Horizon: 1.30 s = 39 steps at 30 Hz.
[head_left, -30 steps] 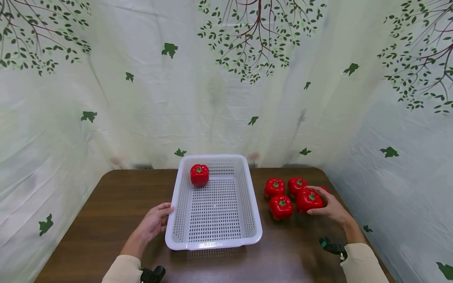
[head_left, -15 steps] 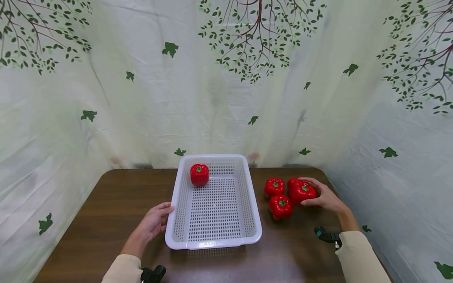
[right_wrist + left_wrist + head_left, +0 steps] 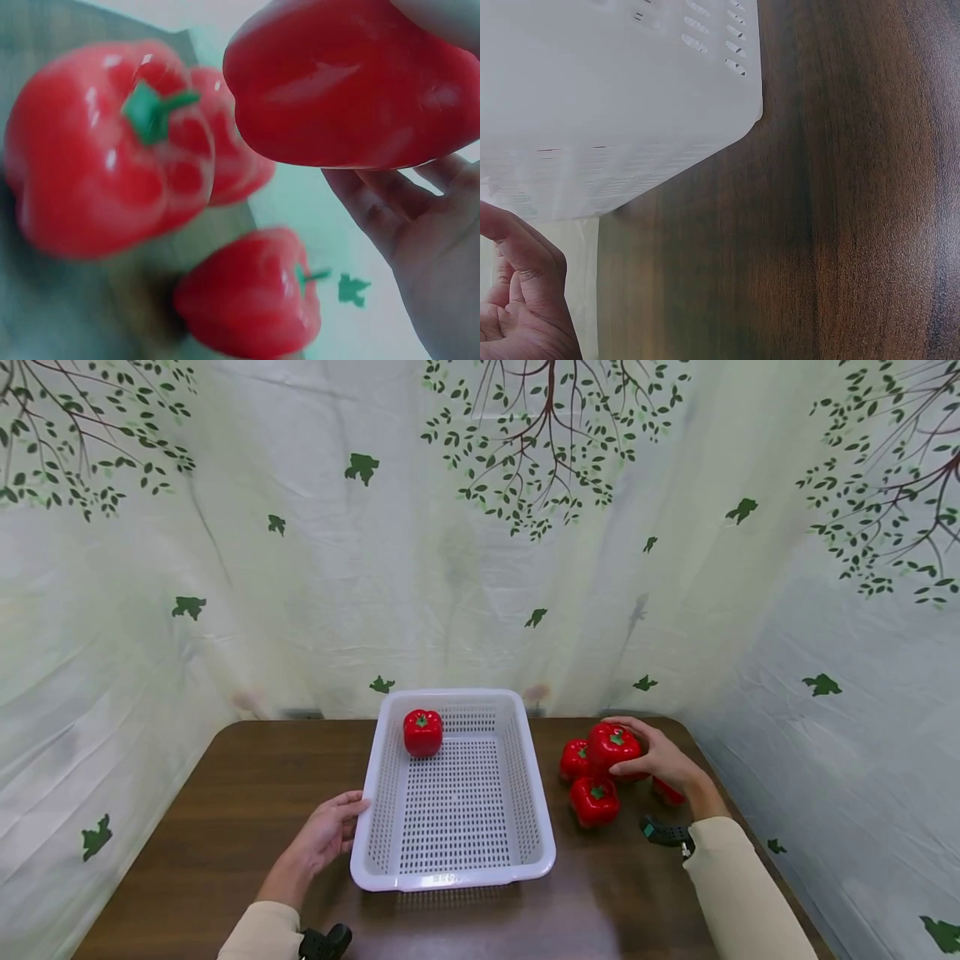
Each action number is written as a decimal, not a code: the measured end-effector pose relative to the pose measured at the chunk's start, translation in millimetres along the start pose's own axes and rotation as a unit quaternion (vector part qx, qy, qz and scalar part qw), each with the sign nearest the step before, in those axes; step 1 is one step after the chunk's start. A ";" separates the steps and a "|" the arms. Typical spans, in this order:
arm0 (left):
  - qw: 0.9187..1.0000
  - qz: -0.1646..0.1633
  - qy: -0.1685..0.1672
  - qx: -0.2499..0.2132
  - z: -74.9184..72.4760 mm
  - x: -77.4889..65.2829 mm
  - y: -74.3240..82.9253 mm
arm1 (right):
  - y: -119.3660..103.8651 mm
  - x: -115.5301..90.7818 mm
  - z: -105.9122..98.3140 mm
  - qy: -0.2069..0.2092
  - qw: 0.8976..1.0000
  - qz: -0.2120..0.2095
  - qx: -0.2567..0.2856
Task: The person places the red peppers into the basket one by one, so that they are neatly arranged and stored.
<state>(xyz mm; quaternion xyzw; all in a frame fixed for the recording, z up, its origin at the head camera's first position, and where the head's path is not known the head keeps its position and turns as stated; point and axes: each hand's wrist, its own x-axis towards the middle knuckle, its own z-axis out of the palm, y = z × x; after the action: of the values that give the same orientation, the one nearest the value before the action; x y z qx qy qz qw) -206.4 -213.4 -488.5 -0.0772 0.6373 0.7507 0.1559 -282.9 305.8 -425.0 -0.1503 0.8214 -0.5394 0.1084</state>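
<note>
My left hand (image 3: 333,827) grips the left rim of a white perforated plastic basket (image 3: 453,881). In the left wrist view, the curled fingers (image 3: 529,259) show beside the basket wall (image 3: 615,82). One red bell pepper (image 3: 422,735) stands in the basket's far left corner. At the right, my right hand (image 3: 667,762) holds another red bell pepper (image 3: 611,747), thumb on the near side and fingers on the far side. It is raised above the other peppers and partly covers them. The right wrist view shows this held pepper (image 3: 345,90) over a big pepper (image 3: 75,165) with a green stem.
Beside the basket on the brown wooden table (image 3: 285,760) are more red peppers: a near one (image 3: 594,803), one behind it (image 3: 573,762) and one (image 3: 666,792) below my right wrist. A leaf-printed curtain (image 3: 450,568) hangs behind and at both sides.
My right hand has lifted its pepper and carried it leftward over the other peppers, uncovering one at the far right. The left hand and basket have not moved.
</note>
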 end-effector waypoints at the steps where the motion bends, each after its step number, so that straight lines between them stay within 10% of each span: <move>1: 1.000 0.000 -0.001 0.001 -0.2 -0.1 -0.3 | -2.5 3.3 2.0 -0.001 1.000 0.003 0.001; 39: 1.000 -0.005 0.012 -0.022 1.1 -3.8 0.3 | -49.3 92.9 83.8 -0.028 0.999 -0.008 0.021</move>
<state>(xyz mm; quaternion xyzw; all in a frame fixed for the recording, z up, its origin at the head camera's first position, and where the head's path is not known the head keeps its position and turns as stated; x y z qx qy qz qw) -202.8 -212.9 -486.8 -0.0927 0.6219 0.7630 0.1499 -334.5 182.0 -414.2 -0.1691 0.8053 -0.5532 0.1301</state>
